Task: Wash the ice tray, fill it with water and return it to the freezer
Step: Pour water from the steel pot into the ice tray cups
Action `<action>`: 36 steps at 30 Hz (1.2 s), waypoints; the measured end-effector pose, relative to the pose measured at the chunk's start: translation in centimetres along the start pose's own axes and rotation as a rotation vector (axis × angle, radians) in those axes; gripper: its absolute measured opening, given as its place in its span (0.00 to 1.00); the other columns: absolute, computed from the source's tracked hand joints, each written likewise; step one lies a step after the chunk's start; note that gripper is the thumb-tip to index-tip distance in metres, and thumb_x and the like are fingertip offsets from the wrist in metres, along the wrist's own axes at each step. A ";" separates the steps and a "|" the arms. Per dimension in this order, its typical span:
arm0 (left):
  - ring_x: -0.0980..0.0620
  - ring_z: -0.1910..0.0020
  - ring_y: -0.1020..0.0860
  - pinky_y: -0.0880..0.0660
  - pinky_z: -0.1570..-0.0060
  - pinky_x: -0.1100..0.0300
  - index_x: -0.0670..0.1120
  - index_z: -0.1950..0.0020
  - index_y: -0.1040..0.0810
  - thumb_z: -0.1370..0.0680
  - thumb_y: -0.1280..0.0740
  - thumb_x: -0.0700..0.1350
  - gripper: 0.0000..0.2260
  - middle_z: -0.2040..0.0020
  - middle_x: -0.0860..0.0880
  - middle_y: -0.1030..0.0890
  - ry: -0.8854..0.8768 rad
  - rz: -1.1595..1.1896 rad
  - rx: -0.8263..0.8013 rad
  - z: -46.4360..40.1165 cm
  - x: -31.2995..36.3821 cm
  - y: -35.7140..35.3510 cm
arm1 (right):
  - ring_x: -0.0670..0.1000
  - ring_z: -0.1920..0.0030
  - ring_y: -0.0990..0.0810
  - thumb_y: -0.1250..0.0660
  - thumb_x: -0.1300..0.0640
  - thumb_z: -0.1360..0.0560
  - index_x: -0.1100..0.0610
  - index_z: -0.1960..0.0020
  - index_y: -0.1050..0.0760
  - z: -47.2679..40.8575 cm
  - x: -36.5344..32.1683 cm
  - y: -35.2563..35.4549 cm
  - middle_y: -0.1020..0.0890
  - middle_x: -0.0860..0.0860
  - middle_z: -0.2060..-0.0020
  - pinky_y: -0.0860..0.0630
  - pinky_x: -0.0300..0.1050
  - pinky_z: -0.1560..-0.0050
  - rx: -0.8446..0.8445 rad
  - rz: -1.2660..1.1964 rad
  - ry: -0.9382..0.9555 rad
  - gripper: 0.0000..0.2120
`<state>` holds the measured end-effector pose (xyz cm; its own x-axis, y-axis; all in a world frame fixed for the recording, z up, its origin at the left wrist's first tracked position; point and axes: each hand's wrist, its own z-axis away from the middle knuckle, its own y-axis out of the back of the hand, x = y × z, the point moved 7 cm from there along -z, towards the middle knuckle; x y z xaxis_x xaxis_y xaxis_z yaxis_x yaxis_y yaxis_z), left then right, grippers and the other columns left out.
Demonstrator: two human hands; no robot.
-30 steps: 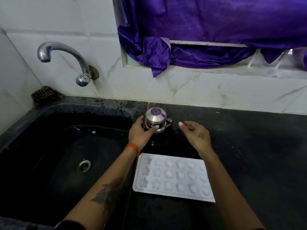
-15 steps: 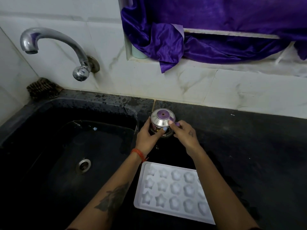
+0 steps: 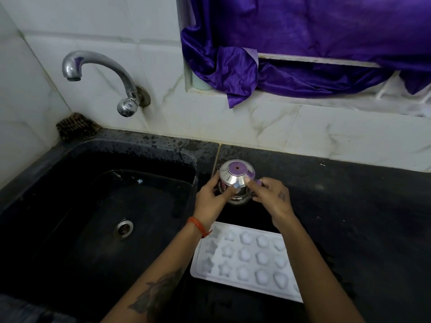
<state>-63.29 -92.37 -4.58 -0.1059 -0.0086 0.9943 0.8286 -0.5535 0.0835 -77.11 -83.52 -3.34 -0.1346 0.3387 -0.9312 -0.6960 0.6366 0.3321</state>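
Observation:
A white ice tray point(image 3: 247, 261) with star and round moulds lies flat on the black counter, just right of the sink. Beyond it stands a small steel pot point(image 3: 233, 180) with a purple-topped lid. My left hand point(image 3: 211, 199) grips the pot's left side. My right hand point(image 3: 270, 198) pinches the purple handle on the pot's right side. Both forearms cross above the tray and hide parts of its edges.
A black sink point(image 3: 58, 173) with a steel drain point(image 3: 124, 228) fills the left. A chrome tap point(image 3: 98, 73) juts from the tiled wall above it. A dark scrubber point(image 3: 74, 127) sits in the back corner. Purple cloth point(image 3: 303, 43) hangs over the sill. Black counter point(image 3: 361, 217) extends right.
My right hand moved in from open air and took hold of the pot's handle. My left hand kept its grip on the pot. The tray stayed put.

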 end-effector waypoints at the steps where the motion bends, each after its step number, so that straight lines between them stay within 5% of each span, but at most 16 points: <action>1: 0.57 0.42 0.22 0.24 0.40 0.57 0.50 0.32 0.27 0.38 0.28 0.60 0.36 0.41 0.52 0.19 -0.017 0.010 -0.009 0.8 0.4 -0.2 | 0.55 0.57 0.17 0.31 0.36 0.38 0.58 0.69 0.24 0.7 -0.1 0.5 0.16 0.55 0.65 0.22 0.61 0.49 -0.003 -0.007 0.001 0.23; 5: 0.57 0.44 0.20 0.23 0.45 0.60 0.49 0.33 0.25 0.38 0.26 0.58 0.35 0.43 0.53 0.18 -0.052 0.063 -0.015 4.3 1.8 -1.1 | 0.53 0.58 0.16 0.30 0.38 0.38 0.57 0.65 0.20 3.6 -0.9 2.9 0.16 0.52 0.66 0.21 0.60 0.49 0.018 0.004 0.021 0.21; 10: 0.53 0.48 0.18 0.22 0.53 0.64 0.45 0.39 0.21 0.31 0.24 0.42 0.21 0.48 0.48 0.16 0.011 0.212 0.018 8.8 1.6 -2.0 | 0.53 0.60 0.16 0.28 0.41 0.35 0.58 0.66 0.20 7.2 -1.2 5.2 0.16 0.53 0.67 0.20 0.58 0.50 0.011 0.079 0.068 0.19; 14: 0.52 0.51 0.17 0.22 0.52 0.59 0.47 0.43 0.18 0.35 0.22 0.48 0.21 0.52 0.49 0.15 0.041 0.189 0.065 11.3 0.8 -2.3 | 0.54 0.61 0.16 0.29 0.40 0.35 0.58 0.66 0.19 9.5 -1.3 6.0 0.16 0.53 0.69 0.20 0.59 0.51 0.013 0.168 0.088 0.20; 25: 0.56 0.53 0.17 0.22 0.43 0.53 0.45 0.43 0.19 0.30 0.25 0.42 0.16 0.51 0.49 0.15 0.143 0.257 0.127 14.6 -1.0 -2.0 | 0.53 0.64 0.18 0.30 0.43 0.30 0.59 0.66 0.20 12.4 -2.8 5.3 0.17 0.54 0.70 0.20 0.53 0.55 0.050 0.412 0.169 0.18; 31: 0.54 0.53 0.17 0.22 0.44 0.50 0.43 0.43 0.19 0.29 0.26 0.42 0.15 0.49 0.47 0.15 0.174 0.314 0.109 14.6 -1.8 -2.0 | 0.50 0.68 0.21 0.32 0.42 0.30 0.58 0.68 0.21 13.0 -4.3 4.3 0.19 0.52 0.72 0.27 0.43 0.64 0.077 0.558 0.192 0.19; 36: 0.52 0.51 0.18 0.21 0.47 0.54 0.41 0.40 0.21 0.27 0.28 0.41 0.16 0.45 0.44 0.17 0.206 0.363 0.067 14.2 -2.5 -2.1 | 0.52 0.67 0.20 0.32 0.41 0.30 0.57 0.67 0.21 13.2 -5.2 3.7 0.19 0.53 0.72 0.24 0.47 0.61 0.107 0.641 0.214 0.19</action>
<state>-56.97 -79.41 -6.29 0.0970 -0.3633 0.9266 0.8657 -0.4286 -0.2587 -69.66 -73.76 4.70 -0.6410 0.5340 -0.5513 -0.3601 0.4251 0.8304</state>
